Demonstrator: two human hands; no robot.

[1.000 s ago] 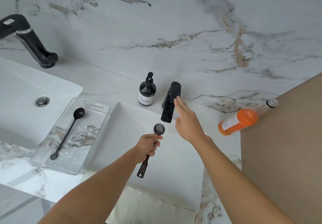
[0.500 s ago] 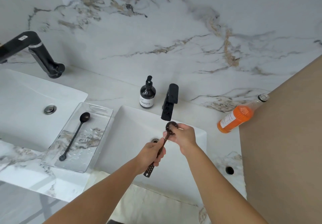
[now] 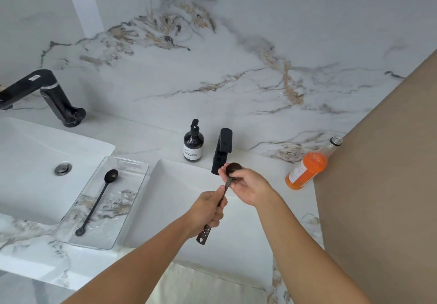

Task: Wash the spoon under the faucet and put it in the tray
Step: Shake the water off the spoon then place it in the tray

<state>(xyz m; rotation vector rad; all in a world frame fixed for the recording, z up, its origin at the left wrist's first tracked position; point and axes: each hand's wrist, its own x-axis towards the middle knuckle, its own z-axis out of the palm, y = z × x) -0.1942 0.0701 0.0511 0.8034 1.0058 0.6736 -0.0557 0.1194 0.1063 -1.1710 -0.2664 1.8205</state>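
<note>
A dark spoon (image 3: 233, 169) with a perforated handle end is held over the right sink (image 3: 179, 190), its bowl just below the spout of the black faucet (image 3: 222, 150). My left hand (image 3: 209, 211) grips the handle. My right hand (image 3: 248, 185) is curled around the bowl, fingers touching it. No water stream is visible. The clear tray (image 3: 132, 199) lies between the two sinks and holds a second long black spoon (image 3: 99, 199).
A dark soap pump bottle (image 3: 193, 142) stands left of the faucet. An orange-filled bottle (image 3: 307, 168) leans at the right by a tan panel (image 3: 383, 185). A second sink (image 3: 28, 161) with a black faucet (image 3: 47, 95) lies at the left.
My right hand came off the faucet top and down onto the spoon's bowl. The spoon has risen slightly toward the spout; the camera view shifted.
</note>
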